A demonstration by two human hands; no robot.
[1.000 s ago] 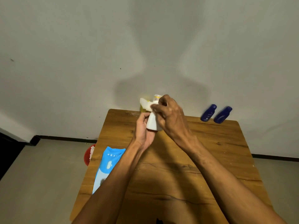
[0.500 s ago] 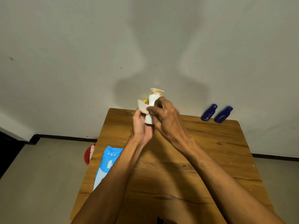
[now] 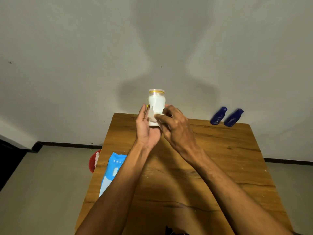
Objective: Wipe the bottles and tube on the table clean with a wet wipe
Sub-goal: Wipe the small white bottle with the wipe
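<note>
A white bottle point(image 3: 156, 103) with a clear cap and gold ring stands upright above the far edge of the wooden table point(image 3: 220, 158). My left hand point(image 3: 145, 128) cups its base from the left and below. My right hand point(image 3: 176, 126) presses a white wet wipe point(image 3: 151, 114) against the bottle's lower side, thumb across the front. Two dark blue bottles point(image 3: 218, 115) point(image 3: 233, 117) lie side by side at the table's far right corner. A bit of yellow shows behind my left hand; what it is I cannot tell.
A blue and white wipes pack point(image 3: 111, 173) lies on the table's left edge. A red bin point(image 3: 93, 161) with white waste sits on the floor left of the table. A plain wall rises right behind the table.
The white bottle has come up out of my hands and turned upright, its cap now fully showing. The wipe has slid from the bottle's top down to its lower part.
</note>
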